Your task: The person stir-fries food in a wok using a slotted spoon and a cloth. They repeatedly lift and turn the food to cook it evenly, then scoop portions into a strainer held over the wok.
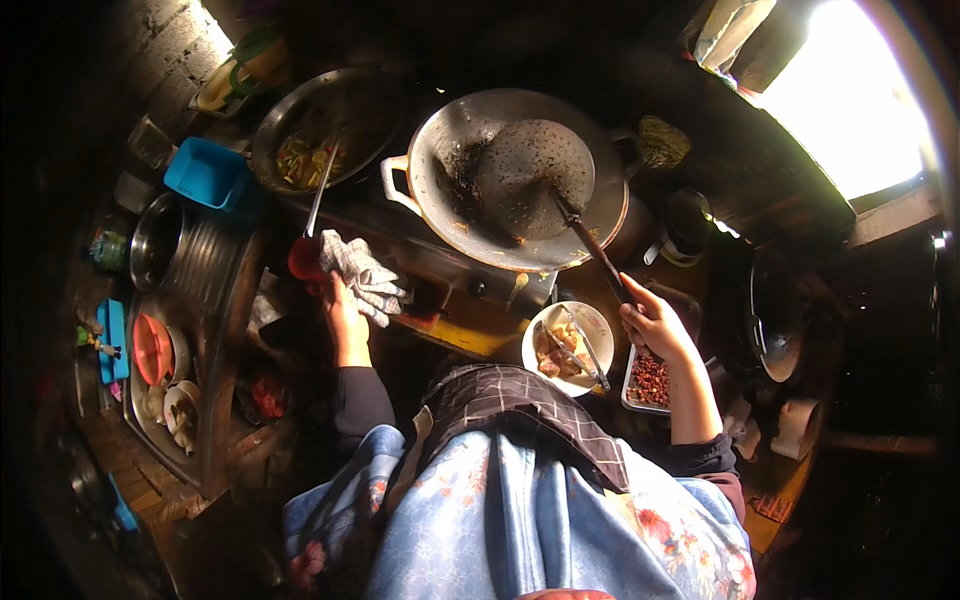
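My right hand (654,322) grips the dark handle of a broad perforated skimmer (536,176). Its round head lies over the inside of a large metal wok (442,232), which has dark residue and small food bits in it. My left hand (347,315) holds a bunched checked cloth (361,274), beside a small red object (304,259). Below the wok, a white bowl (534,330) holds browned food pieces with metal tongs (574,352) lying across it. Up left, a metal pan (266,142) contains cooked food and a long-handled metal utensil (324,184).
A clear tray of small reddish pieces (649,384) lies under my right forearm. At left are a blue plastic basin (206,174) and a metal sink (191,469) holding dishes and an orange basket (152,349). A dark pan (776,330) is at far right.
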Available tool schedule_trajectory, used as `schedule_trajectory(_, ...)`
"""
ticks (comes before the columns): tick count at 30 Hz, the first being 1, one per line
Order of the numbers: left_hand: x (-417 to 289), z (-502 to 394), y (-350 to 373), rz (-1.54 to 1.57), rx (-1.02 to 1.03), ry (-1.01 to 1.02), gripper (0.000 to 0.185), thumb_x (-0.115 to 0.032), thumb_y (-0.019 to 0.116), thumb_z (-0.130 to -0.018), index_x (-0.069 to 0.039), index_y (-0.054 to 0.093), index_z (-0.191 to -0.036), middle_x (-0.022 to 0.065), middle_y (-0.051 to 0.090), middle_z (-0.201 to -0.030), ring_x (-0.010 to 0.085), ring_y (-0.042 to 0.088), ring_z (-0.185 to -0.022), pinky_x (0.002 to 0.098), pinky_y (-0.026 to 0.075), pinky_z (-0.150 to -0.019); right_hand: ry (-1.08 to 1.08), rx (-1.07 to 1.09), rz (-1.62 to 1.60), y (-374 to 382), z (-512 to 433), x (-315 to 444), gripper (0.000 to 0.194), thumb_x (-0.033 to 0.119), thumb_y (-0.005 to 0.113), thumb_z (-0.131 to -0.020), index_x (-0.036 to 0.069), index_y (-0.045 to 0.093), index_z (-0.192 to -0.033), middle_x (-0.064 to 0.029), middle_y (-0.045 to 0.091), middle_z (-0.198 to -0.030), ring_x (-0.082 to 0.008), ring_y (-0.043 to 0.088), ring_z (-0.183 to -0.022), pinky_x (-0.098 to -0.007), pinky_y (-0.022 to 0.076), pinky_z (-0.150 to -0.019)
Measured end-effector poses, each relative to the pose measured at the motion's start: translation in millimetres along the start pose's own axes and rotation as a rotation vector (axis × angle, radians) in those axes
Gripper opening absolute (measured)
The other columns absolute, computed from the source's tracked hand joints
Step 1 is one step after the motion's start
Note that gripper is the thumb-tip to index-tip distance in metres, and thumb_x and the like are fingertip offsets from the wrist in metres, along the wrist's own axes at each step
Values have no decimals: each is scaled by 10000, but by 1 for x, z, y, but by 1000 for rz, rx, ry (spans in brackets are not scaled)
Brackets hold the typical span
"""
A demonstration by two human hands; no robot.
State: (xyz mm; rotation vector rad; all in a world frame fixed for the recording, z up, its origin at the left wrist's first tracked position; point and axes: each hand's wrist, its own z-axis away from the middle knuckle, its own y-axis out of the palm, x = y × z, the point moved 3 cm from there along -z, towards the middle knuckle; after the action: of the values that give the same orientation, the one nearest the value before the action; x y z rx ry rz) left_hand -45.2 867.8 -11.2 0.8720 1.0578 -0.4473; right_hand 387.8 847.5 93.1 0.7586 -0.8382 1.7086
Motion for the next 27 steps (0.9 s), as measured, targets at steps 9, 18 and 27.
schedule_trajectory(9, 12, -5, -20, 6, -41, -19, 547, -363, 488, -915, 4, 371, -1304, 119, 433, -1297, 209, 465, -1141, 334, 393, -947, 0, 103, -55, -3, -9, -5, 520, 143, 540, -889, 205, 356, -1372, 48, 381, -600, -36, 313, -449, -200, 282, -376)
schedule_trajectory(18, 9, -5, -37, 85, -59, -41, 517, -354, 464, -927, 23, 403, -1275, 133, 462, -1268, 217, 478, -1136, 330, 397, -945, -22, -55, 454, -82, 27, 66, 538, 92, 557, -840, 241, 417, -1338, 50, 425, -586, -41, 348, -423, -208, 316, -374)
schedule_trajectory(27, 7, 2, -44, 55, -66, 25, 526, -346, 455, -932, 53, 397, -1270, 158, 436, -1294, 233, 452, -1165, 341, 375, -973, -390, 35, 1228, -69, 8, 136, 645, -4, 630, -726, 207, 451, -1308, -63, 610, -725, -174, 519, -589, -303, 460, -617)
